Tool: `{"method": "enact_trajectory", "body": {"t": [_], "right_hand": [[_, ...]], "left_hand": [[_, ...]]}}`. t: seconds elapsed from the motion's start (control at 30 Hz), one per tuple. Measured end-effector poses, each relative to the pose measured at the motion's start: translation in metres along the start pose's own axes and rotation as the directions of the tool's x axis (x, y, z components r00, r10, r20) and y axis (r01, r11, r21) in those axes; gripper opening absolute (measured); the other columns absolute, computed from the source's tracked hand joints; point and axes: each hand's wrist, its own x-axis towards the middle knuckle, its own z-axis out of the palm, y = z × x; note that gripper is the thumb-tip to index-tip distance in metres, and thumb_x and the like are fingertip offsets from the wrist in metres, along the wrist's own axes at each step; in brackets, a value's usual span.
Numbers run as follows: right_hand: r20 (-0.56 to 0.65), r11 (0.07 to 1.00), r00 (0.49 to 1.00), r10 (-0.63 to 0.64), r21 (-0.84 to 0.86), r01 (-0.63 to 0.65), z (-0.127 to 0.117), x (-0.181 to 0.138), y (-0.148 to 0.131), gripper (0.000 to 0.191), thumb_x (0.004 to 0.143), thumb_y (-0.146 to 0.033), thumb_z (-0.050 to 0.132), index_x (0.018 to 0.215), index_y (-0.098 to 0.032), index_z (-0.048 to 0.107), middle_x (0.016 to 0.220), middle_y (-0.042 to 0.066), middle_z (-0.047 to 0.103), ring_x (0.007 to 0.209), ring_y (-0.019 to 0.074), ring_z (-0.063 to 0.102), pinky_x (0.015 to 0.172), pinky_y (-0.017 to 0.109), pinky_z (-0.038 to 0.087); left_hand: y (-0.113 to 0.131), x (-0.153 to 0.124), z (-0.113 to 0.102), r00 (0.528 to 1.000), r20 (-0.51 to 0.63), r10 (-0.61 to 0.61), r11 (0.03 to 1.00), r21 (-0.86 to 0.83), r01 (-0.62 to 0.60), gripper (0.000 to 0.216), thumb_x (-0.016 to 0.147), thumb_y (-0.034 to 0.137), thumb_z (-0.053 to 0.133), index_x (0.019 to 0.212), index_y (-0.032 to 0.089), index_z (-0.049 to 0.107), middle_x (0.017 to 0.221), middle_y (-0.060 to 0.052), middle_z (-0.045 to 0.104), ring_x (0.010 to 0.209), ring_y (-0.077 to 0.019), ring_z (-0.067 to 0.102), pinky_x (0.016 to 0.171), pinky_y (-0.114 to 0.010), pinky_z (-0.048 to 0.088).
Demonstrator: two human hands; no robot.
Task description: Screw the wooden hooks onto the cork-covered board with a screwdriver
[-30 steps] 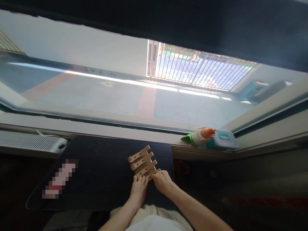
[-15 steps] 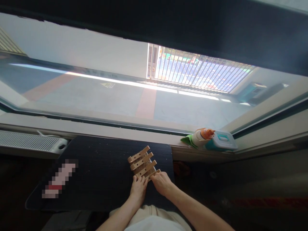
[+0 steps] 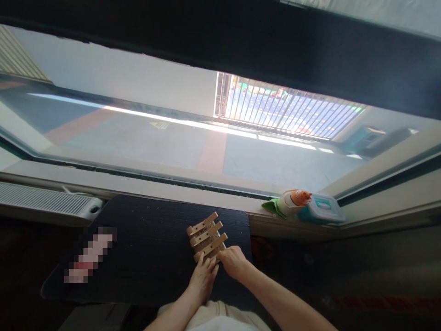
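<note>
A small slatted wooden piece [image 3: 207, 238] lies tilted on the dark table, near its right end. Several pale wooden strips with dark holes run across it, and a rough brownish surface shows between them. At its near left corner, my left hand [image 3: 203, 276] has its fingers bent over the edge, holding it. My right hand [image 3: 234, 262] is closed at the near right corner, its fingers curled round the end of the nearest strip. That strip is mostly hidden by both hands.
The black table [image 3: 138, 248] has small crumbs scattered on it and a blurred pinkish patch [image 3: 91, 257] at left. A radiator [image 3: 51, 200] stands beyond its left side. On the windowsill are a white-and-orange bottle-like thing [image 3: 292, 202], something green [image 3: 274, 207] and a teal lidded box [image 3: 320, 209].
The whole view has shifted slightly. My left hand has shifted a little along the near edge of the wooden piece, while my right hand stays closed at its corner.
</note>
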Motion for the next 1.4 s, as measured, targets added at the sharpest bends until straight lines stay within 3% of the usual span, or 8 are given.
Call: {"method": "enact_trajectory", "body": {"t": [0.1,0.5,0.73,0.9,1.13,1.27,1.4], "right_hand": [[0.015,1.0,1.0,0.01,-0.013,-0.01,0.0,0.0,-0.002,0.018,0.089,-0.027,0.052,0.096,-0.013,0.062,0.093,0.004,0.065,0.086,0.0151,0.063,0.076,0.035,0.051],[0.024,0.997,0.998,0.05,-0.065,-0.048,0.001,0.0,-0.007,0.02,0.089,-0.03,0.051,0.094,-0.013,0.062,0.093,0.004,0.064,0.085,0.0148,0.061,0.077,0.035,0.051],[-0.056,0.996,0.998,0.013,-0.092,-0.019,-0.007,0.002,-0.006,0.023,0.085,-0.011,0.047,0.102,-0.014,0.061,0.092,0.011,0.068,0.085,0.0219,0.065,0.071,0.033,0.05],[-0.047,0.995,0.998,-0.052,-0.085,0.048,-0.004,0.004,-0.004,0.022,0.083,-0.008,0.045,0.092,-0.015,0.065,0.098,0.012,0.068,0.086,0.0215,0.065,0.07,0.031,0.05],[-0.019,0.997,0.999,-0.034,-0.065,0.033,0.004,0.008,0.0,0.02,0.089,-0.028,0.051,0.094,-0.012,0.062,0.09,0.004,0.066,0.082,0.0146,0.063,0.074,0.034,0.051],[-0.048,0.998,0.998,-0.027,-0.065,0.024,-0.002,0.006,-0.001,0.017,0.086,-0.015,0.048,0.085,-0.014,0.065,0.085,0.009,0.069,0.082,0.0196,0.065,0.071,0.031,0.05],[-0.082,0.997,0.995,-0.051,-0.067,0.046,-0.011,0.002,-0.001,0.024,0.08,-0.014,0.05,0.1,-0.016,0.063,0.097,0.011,0.069,0.087,0.0233,0.065,0.07,0.031,0.049]], "left_hand": [[0.0,0.0,0.001,1.0,-0.003,-0.011,1.0,-0.014,0.011,0.063,0.082,0.041,0.042,0.14,0.019,0.031,0.147,-0.009,0.033,0.134,-0.0264,0.029,0.112,-0.049,0.011],[0.003,0.003,0.001,0.999,-0.008,-0.048,0.998,-0.045,0.047,0.072,0.079,0.045,0.046,0.14,0.011,0.029,0.145,-0.015,0.034,0.133,-0.0282,0.028,0.112,-0.045,0.01],[0.002,0.002,0.0,0.999,-0.008,-0.053,0.997,-0.05,0.052,0.073,0.078,0.044,0.049,0.141,0.016,0.026,0.145,-0.012,0.035,0.131,-0.0283,0.032,0.111,-0.046,0.012],[0.003,0.002,0.0,0.999,0.014,-0.052,0.997,-0.058,0.052,0.075,0.077,0.043,0.05,0.141,0.012,0.026,0.146,-0.014,0.033,0.133,-0.029,0.028,0.112,-0.045,0.011],[0.003,0.003,-0.003,0.998,0.024,-0.051,0.996,-0.066,0.053,0.074,0.077,0.043,0.049,0.14,0.011,0.028,0.146,-0.014,0.034,0.132,-0.0291,0.029,0.112,-0.045,0.011],[0.003,0.002,-0.005,0.998,0.019,-0.055,0.996,-0.068,0.056,0.073,0.076,0.045,0.048,0.14,0.013,0.03,0.144,-0.013,0.036,0.132,-0.0295,0.03,0.112,-0.046,0.011],[0.002,0.001,-0.005,0.999,0.007,-0.05,0.996,-0.078,0.05,0.076,0.076,0.045,0.049,0.141,0.015,0.026,0.147,-0.013,0.032,0.132,-0.0303,0.03,0.112,-0.047,0.011]]}}
